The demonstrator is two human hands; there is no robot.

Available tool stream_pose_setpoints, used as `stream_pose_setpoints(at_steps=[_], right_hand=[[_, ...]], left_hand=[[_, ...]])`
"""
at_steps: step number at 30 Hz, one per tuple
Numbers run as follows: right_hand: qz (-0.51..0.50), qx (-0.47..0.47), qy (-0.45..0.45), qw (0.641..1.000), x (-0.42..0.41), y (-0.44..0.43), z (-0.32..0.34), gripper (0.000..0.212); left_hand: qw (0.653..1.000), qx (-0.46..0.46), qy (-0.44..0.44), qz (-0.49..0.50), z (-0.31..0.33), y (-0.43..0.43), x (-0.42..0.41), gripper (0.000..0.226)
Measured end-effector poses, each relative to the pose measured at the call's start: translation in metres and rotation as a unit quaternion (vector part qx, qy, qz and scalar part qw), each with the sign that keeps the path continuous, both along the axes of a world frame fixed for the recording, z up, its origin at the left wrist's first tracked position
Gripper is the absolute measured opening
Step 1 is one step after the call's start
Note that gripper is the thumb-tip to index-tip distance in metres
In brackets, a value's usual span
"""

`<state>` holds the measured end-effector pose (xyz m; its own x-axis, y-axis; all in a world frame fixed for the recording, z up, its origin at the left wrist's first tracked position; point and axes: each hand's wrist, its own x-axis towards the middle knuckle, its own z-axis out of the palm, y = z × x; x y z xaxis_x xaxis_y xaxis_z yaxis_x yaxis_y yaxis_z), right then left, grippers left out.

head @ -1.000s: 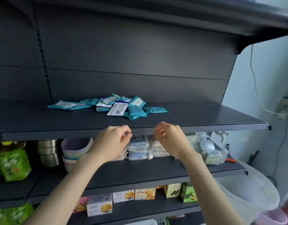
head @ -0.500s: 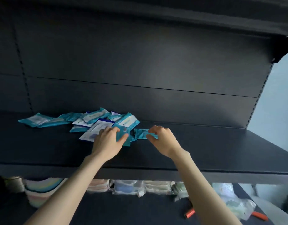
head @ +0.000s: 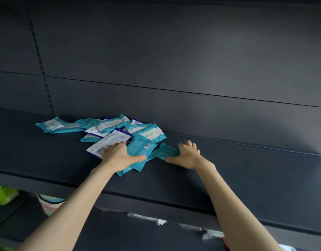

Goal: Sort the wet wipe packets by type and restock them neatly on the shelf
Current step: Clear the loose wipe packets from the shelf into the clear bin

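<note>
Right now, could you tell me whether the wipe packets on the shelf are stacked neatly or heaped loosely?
Heaped loosely: the packets overlap at odd angles on the shelf, teal and white types mixed, none lined up.

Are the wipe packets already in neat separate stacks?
No, the teal and white packets lie mixed in one loose heap on the shelf.

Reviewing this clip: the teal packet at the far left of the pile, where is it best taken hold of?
Probably pinch the teal packet by its left short edge, coming from the left: it lies flat on the shelf, that end free, its right end meeting other packets.
</note>
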<state>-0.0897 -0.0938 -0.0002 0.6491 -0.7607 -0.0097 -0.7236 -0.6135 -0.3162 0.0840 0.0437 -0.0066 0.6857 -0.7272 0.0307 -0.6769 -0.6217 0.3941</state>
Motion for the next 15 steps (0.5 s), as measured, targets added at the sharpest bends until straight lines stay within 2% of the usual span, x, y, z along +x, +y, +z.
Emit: stream_pose_setpoints(at_steps=[5, 7, 10, 13, 15], right_hand=[[-0.014, 0.084, -0.064, 0.994, -0.006, -0.001, 0.003, 0.073], [-0.016, 0.124, -0.119, 0.985, -0.006, 0.0, 0.003, 0.077], [-0.012, 0.125, -0.192, 0.973, 0.002, -0.001, 0.007, 0.08], [0.011, 0.119, -0.222, 0.968, 0.021, -0.005, 0.013, 0.061], [0.035, 0.095, -0.215, 0.971, 0.037, -0.008, 0.015, 0.064]], left_hand=[[0.988, -0.052, 0.139, -0.039, 0.004, 0.004, 0.005, 0.074], [0.985, -0.056, 0.16, -0.036, 0.007, 0.007, 0.004, 0.083], [0.982, -0.088, 0.164, -0.018, 0.01, 0.012, 0.005, 0.081], [0.951, -0.194, 0.241, -0.004, 0.004, 0.017, 0.007, 0.061], [0.919, -0.267, 0.292, 0.012, 0.0, 0.021, 0.006, 0.047]])
